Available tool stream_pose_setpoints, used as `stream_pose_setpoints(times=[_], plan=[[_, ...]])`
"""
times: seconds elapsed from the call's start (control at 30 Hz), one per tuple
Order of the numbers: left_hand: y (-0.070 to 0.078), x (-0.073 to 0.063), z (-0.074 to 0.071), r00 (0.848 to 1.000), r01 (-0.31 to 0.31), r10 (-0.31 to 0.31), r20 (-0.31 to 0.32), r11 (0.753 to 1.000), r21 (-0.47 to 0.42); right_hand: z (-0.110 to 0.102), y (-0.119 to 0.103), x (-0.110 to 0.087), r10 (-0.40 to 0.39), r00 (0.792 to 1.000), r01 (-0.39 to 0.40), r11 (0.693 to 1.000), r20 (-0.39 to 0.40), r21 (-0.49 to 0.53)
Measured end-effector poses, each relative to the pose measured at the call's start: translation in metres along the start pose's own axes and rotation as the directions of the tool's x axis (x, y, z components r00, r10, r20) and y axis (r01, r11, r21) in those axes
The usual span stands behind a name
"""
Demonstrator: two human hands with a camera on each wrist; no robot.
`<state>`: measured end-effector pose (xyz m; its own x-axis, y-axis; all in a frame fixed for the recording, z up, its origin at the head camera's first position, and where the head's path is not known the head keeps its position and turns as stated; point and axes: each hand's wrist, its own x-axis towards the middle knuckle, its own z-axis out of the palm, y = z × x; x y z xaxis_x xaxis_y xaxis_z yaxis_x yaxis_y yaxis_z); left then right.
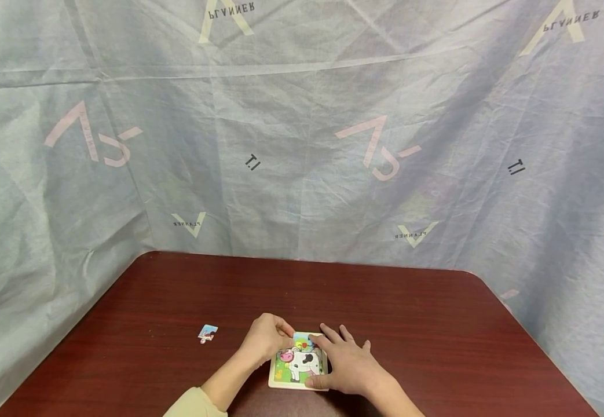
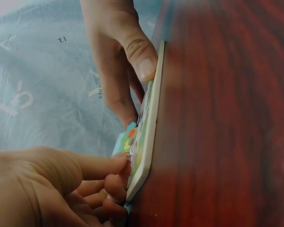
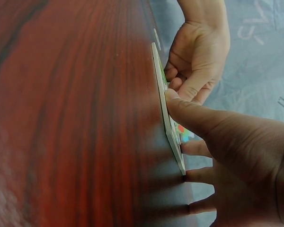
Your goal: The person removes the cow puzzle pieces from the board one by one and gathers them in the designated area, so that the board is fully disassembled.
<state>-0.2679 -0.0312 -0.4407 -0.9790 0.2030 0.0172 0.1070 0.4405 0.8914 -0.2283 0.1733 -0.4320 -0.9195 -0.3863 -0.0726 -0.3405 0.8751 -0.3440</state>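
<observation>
A small cow jigsaw puzzle (image 1: 304,366) in a pale wooden tray (image 1: 296,387) lies flat on the table. My left hand (image 1: 267,339) is at its upper left, pinching a puzzle piece (image 2: 122,143) between thumb and fingers. In the left wrist view this colourful piece stands tilted up from the puzzle. My right hand (image 1: 351,362) rests over the tray's right side with fingers spread, its thumb on the near edge and its index finger on the far part. The fingers hide some of the picture.
One loose puzzle piece (image 1: 208,332), blue with white and red, lies on the table left of the hands. The dark red wooden table (image 1: 411,307) has rounded far corners. Grey printed cloth (image 1: 302,145) hangs behind and at the sides.
</observation>
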Motion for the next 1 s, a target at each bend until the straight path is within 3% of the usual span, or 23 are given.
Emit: stream_pose_setpoints(times=[0.7, 0.87, 1.0], plan=[[-0.0031, 0.0003, -0.0021, 0.997, -0.057, 0.057, 0.046, 0.998, -0.021, -0.0004, -0.0012, -0.0017, -0.003, 1.000, 0.004, 1.000, -0.029, 0.011], [-0.0038, 0.0005, -0.0021, 0.996, -0.072, 0.073, 0.054, 0.997, -0.009, 0.0012, 0.0000, -0.0031, -0.025, 0.997, 0.029, 0.998, -0.073, 0.050], [-0.0032, -0.0002, -0.0025, 0.995, -0.076, 0.077, 0.065, 0.997, -0.016, 0.0006, 0.0011, -0.0045, -0.066, 0.996, 0.068, 0.997, -0.056, 0.038]])
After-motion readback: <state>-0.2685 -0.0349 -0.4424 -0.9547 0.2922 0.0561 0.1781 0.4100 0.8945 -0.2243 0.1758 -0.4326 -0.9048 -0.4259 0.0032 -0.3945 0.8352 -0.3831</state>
